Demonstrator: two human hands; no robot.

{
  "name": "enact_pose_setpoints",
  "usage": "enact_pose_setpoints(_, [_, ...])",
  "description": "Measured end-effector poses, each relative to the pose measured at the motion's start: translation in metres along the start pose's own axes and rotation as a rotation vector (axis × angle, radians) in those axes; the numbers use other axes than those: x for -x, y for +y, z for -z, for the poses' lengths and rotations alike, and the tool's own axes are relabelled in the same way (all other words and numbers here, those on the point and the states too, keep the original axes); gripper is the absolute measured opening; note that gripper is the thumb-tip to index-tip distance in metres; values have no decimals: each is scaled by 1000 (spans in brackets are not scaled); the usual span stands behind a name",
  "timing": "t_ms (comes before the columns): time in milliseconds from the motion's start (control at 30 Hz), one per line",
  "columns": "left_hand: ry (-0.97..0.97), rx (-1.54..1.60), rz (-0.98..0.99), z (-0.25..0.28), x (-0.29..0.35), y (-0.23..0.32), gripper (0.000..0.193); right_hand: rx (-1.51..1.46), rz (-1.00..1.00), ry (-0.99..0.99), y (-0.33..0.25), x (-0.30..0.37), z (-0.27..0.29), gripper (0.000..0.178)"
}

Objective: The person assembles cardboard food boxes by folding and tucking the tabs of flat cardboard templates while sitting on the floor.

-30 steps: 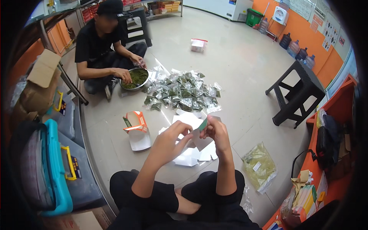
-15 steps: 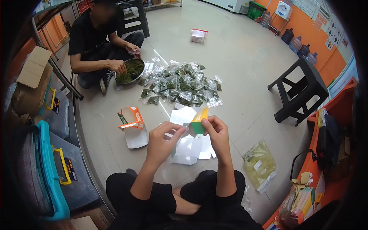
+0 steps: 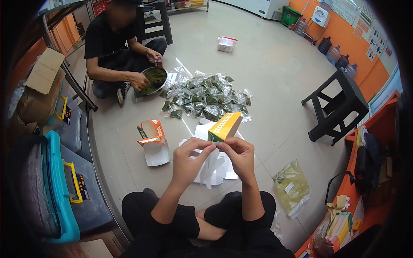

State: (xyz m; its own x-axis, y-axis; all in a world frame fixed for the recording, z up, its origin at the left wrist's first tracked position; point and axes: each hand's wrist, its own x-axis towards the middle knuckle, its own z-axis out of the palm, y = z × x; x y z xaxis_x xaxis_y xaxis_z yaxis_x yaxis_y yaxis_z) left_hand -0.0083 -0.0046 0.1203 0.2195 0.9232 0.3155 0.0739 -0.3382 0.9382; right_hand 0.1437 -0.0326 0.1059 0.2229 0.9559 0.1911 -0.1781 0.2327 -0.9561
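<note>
Our left hand and right hand meet in front of our chest, both pinched shut on the lower end of a small paper carton, yellow on one face, green on the next, with a dotted white strip along its top edge. The carton stands up and tilts toward one o'clock from our fingertips, held in the air above the loose white sheets on the floor.

We judge the carton to be very light and thin-walled: stiff along its creases, soft across its flat faces, so a hard squeeze would dent it. The folded edges and corners are the places to take hold, with fingertips only. The printed surface looks smooth and may slip a little.

At ten o'clock from our hands lies an open orange-and-white carton on a white sheet. At twelve o'clock spreads a heap of clear bags filled with green leaves. Beyond it, at eleven o'clock, another person sits with one hand in a metal bowl of the same green stuff. A bigger bag of yellowish leaves lies at four o'clock.
</note>
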Motion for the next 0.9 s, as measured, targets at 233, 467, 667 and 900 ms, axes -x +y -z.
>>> enact_pose_setpoints(233, [-5,-64,-71,6,-2,9,8,-3,-32,-22,-1,1,0,8])
enact_pose_setpoints(467, [21,-90,-134,4,-2,6,8,-16,-11,-30,-2,0,5,7])
enact_pose_setpoints(667, [-30,-83,-126,8,-4,7,8,57,12,-53,-2,0,7,7])
enact_pose_setpoints(900, [-95,-80,-135,12,-4,4,7,28,-12,-52,1,-1,5,10])
